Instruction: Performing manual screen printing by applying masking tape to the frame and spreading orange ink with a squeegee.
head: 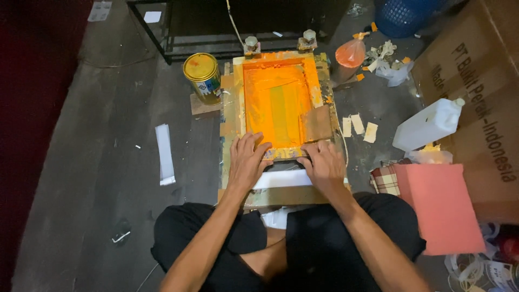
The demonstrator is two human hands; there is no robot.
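Pressing flat, both hands lie open on the near edge of the screen-printing frame point(278, 103): left hand point(246, 162) and right hand point(324, 165) grip nothing, just above a white paper sheet point(281, 179). Wet orange ink point(265, 108) sits close; a sliding palm could smear it onto the sheet, and the paint tin point(203, 75) stands near the frame's far-left corner on the floor

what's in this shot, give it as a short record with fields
setting: person sits cross-legged on a dark floor
left hand: flat on the near edge of the screen frame
right hand: on the same edge, fingers over a white sheet
frame: flooded with orange ink
left of frame: gold tin
right of frame: white jug, pink pad
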